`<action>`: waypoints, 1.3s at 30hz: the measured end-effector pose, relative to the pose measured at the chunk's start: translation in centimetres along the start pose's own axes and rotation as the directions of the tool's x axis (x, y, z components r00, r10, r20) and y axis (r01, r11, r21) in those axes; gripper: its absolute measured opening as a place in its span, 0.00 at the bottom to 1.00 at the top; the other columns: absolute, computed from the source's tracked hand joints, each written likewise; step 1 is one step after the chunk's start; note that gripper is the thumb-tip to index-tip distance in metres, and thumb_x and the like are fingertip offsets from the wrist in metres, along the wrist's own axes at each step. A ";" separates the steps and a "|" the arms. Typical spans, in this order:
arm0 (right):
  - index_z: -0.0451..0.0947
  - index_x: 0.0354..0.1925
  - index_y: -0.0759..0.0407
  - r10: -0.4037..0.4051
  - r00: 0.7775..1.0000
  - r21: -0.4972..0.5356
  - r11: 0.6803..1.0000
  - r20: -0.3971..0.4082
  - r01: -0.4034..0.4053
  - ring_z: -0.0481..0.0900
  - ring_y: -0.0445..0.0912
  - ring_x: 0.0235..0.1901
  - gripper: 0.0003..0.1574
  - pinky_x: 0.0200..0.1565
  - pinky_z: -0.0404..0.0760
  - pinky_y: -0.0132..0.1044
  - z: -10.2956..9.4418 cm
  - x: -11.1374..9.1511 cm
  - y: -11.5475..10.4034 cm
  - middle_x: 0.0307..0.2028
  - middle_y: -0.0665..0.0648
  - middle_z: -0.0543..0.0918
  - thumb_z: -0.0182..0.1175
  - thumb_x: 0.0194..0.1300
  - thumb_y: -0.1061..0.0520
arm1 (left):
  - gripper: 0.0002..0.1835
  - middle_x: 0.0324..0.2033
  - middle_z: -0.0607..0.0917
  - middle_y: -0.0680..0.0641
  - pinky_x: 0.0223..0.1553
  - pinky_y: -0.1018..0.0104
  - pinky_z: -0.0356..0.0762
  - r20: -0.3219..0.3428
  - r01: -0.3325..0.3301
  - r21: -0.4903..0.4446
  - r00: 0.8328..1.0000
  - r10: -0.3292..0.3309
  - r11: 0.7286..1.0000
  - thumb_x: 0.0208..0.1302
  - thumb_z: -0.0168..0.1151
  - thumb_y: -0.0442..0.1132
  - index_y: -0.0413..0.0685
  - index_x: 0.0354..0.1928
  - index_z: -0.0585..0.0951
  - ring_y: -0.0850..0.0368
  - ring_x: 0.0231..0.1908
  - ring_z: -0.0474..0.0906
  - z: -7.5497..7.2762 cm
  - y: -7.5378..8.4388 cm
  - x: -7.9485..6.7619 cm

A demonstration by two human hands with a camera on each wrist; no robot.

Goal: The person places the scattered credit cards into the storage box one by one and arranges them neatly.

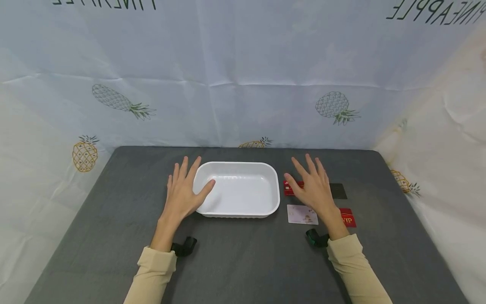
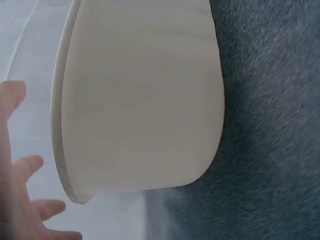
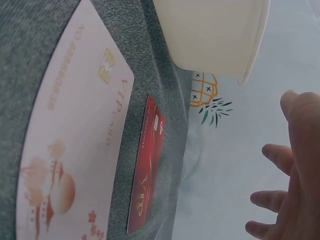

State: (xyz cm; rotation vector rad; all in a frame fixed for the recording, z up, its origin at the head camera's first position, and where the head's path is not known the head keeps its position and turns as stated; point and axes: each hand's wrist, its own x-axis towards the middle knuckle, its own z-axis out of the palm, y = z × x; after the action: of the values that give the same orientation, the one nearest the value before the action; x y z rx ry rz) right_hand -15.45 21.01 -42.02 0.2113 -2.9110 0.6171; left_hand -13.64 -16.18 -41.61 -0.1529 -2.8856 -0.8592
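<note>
A white rectangular tray (image 1: 237,190) stands in the middle of the grey table. Over its left end my left hand (image 1: 182,192) hovers with spread fingers, the thumb overlapping the rim in the head view. My right hand (image 1: 314,188) is spread above several plastic cards to the right of the tray and holds nothing. Below it lie a pink card (image 3: 75,135) printed "VIP CARD", a red card (image 3: 147,167) farther back, a black card (image 1: 338,191), and a second red card (image 1: 347,217) marked VIP, partly hidden by the right wrist.
The dark grey tabletop (image 1: 243,261) has a cloth curtain (image 1: 228,109) with pineapple prints hanging behind its far edge. Pale cloth also hangs at the left and right sides. A small black camera is strapped on each wrist.
</note>
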 end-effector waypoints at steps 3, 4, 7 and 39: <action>0.61 0.78 0.47 0.002 1.000 0.005 1.000 0.009 -0.003 0.44 0.71 0.79 0.44 0.68 0.53 0.78 0.1 -0.1 0.2 0.80 0.69 0.52 0.56 0.72 0.34 | 0.45 0.82 0.49 0.38 0.71 0.23 0.46 -0.027 0.000 -0.100 1.000 -0.003 0.995 0.67 0.60 0.63 0.62 0.81 0.55 0.30 0.80 0.41 0.3 -0.3 -0.5; 0.61 0.78 0.47 0.005 1.000 0.009 1.000 0.011 -0.005 0.45 0.71 0.79 0.44 0.67 0.54 0.79 0.1 -0.1 0.3 0.80 0.69 0.52 0.56 0.72 0.34 | 0.44 0.82 0.49 0.39 0.71 0.23 0.46 -0.035 0.002 -0.140 0.999 -0.007 0.990 0.67 0.61 0.62 0.62 0.81 0.56 0.31 0.80 0.42 0.5 -0.5 -0.7; 0.62 0.78 0.45 0.008 1.000 0.039 0.999 0.009 -0.008 0.48 0.70 0.78 0.44 0.66 0.56 0.79 0.4 -0.1 0.7 0.80 0.68 0.54 0.57 0.71 0.34 | 0.42 0.82 0.50 0.41 0.71 0.24 0.47 -0.064 0.005 -0.259 0.998 -0.022 0.966 0.68 0.63 0.57 0.61 0.80 0.59 0.32 0.81 0.44 1.0 -1.0 -1.4; 0.63 0.74 0.65 -0.111 0.976 0.652 0.757 0.188 -0.040 0.60 0.63 0.75 0.46 0.70 0.65 0.29 0.8 -1.0 7.9 0.75 0.67 0.65 0.71 0.63 0.63 | 0.34 0.72 0.69 0.35 0.56 0.72 0.71 -0.119 -0.107 -0.569 0.992 0.048 0.815 0.59 0.69 0.37 0.44 0.68 0.70 0.42 0.59 0.76 5.2 -3.5 -4.2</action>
State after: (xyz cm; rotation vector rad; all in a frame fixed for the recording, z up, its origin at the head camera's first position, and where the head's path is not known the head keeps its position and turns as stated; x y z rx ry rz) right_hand -15.91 28.00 -45.99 0.4364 -2.7340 1.6949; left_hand -10.38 -16.49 -48.39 -0.2714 -2.4126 -1.6460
